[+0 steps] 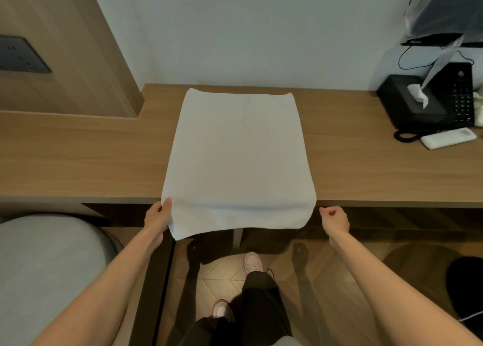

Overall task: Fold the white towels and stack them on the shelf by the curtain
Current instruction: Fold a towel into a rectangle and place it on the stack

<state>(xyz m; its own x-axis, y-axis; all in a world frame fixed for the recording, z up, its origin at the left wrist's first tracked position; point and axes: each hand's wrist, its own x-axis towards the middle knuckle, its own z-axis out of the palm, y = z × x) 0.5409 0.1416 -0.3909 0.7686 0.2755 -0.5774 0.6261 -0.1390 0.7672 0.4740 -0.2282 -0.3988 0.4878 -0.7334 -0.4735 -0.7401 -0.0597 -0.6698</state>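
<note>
White towel (239,149), its near edge drooping off the wooden counter (91,157), is pinched at the left corner by the left grip (158,216), thumb on top, arm outstretched. The right grip (335,218) curls closed on nothing just beside the right corner. Far right on the counter stand a black tissue box (407,97) and a telephone (460,97).

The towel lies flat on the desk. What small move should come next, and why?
Probably the right hand should pinch the near right corner of the white towel. The left hand pinches the near left corner, while the right is curled beside the towel, holding nothing. With both corners held, the near edge could fold over.
</note>
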